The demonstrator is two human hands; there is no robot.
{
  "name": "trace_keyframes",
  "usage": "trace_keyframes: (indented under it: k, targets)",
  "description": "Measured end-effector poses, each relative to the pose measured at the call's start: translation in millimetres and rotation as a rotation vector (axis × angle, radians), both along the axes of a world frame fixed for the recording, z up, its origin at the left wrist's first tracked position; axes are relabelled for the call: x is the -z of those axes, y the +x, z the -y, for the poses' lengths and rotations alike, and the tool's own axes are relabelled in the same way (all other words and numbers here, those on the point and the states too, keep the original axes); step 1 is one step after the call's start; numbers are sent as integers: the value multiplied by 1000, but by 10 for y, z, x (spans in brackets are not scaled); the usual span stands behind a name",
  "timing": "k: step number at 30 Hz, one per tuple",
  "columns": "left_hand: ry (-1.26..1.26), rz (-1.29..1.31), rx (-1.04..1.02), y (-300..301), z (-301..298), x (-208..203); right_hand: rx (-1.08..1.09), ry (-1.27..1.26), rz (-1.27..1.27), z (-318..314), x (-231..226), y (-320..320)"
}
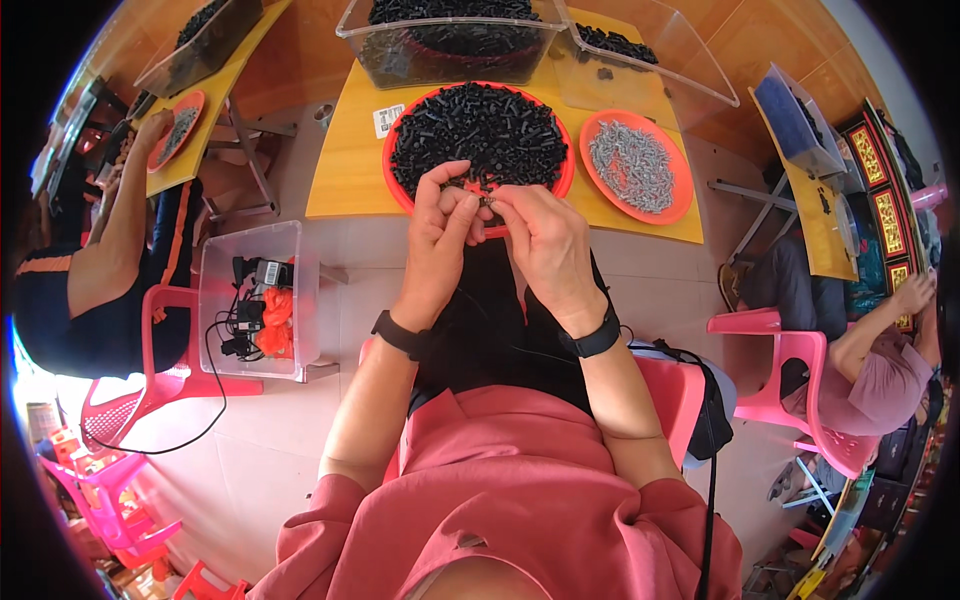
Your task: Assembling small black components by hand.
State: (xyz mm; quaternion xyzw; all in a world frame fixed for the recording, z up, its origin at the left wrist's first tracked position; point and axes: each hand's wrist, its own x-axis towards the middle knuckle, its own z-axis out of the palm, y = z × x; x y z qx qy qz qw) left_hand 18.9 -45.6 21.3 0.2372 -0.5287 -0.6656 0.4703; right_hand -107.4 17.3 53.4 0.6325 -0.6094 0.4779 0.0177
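Note:
My left hand (440,225) and my right hand (552,238) meet over the near edge of a red round tray (566,190) heaped with small black plastic pieces (475,135). Both hands are closed in a pinch, thumbs against fingers, with the fingertips almost touching. A tiny part (487,200) shows between them, too small and too covered to name. To the right of my hands, an orange-red plate (684,200) holds many small silver metal pieces (630,165).
Clear plastic bins (450,58) of black pieces stand at the back of the yellow table (345,165). A clear box (300,310) with cables and adapters sits at left. Co-workers sit at both sides, on pink chairs (825,400). A white label (387,121) lies beside the tray.

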Motion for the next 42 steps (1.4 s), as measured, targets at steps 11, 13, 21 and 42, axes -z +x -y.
trace_keyframes:
  k: [11, 13, 21, 42]
  targets:
    - [-51, 68, 102, 24, -83, -102, -91, 21, 227, -144, 24, 2]
    - [-51, 69, 127, 18, -109, -147, -116, 56, 242, -216, -92, -36]
    - [278, -76, 225, -65, -246, -157, -111, 147, 647, -305, -63, -134]
    - [509, -292, 358, -29, -408, 331, 196, 258, -95, 157, 135, -709]
